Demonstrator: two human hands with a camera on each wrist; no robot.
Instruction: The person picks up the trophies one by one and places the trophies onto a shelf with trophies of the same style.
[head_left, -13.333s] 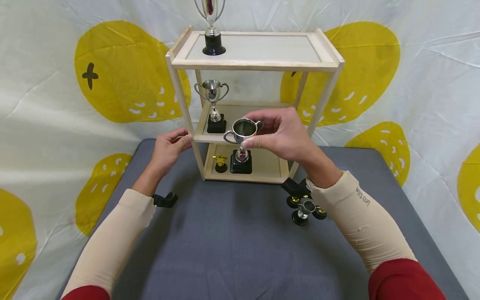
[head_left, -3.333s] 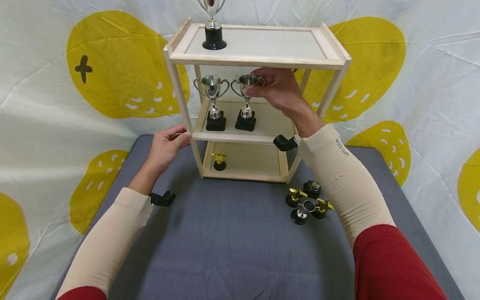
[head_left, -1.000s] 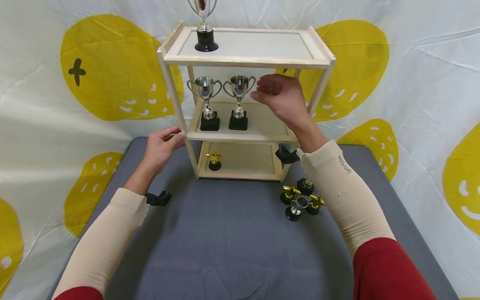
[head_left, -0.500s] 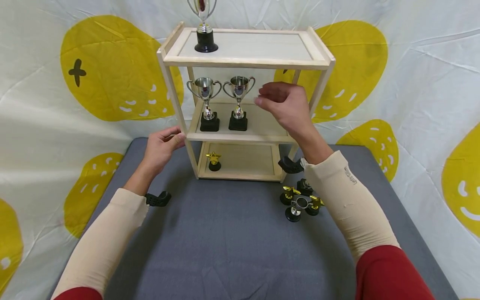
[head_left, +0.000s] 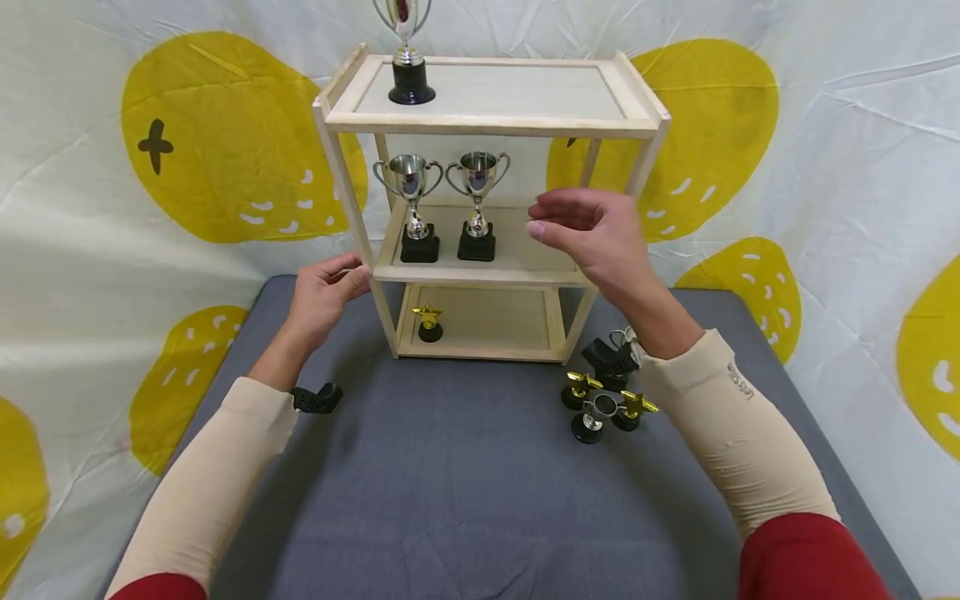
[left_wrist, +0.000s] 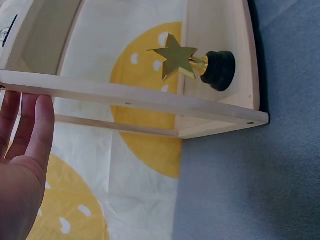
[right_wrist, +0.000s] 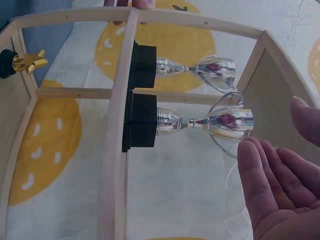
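Observation:
My left hand [head_left: 324, 298] rests its fingertips against the left post of a wooden three-tier shelf [head_left: 495, 275]; in the left wrist view those fingers [left_wrist: 40, 127] look fairly straight. My right hand [head_left: 596, 237] is raised before the middle tier, fingers loosely curved and holding nothing. To its left, two silver trophy cups on square black bases stand side by side, the left cup [head_left: 409, 179] and the right cup [head_left: 478, 177]. A gold star trophy [head_left: 429, 317] sits at the left of the bottom tier. On the top tier stands a taller trophy [head_left: 410, 81], its upper end cut off.
On the grey cloth [head_left: 450, 467], right of the shelf, stand a small silver cup [head_left: 600, 408], two gold star trophies [head_left: 582, 383] and a black-based trophy partly hidden by my right wrist camera [head_left: 609, 357]. A white backdrop with yellow shapes hangs behind.
The right cup went from the bottom tier to the middle tier in my right hand, which released it and has since drawn back right and down. My left hand has stayed at the post.

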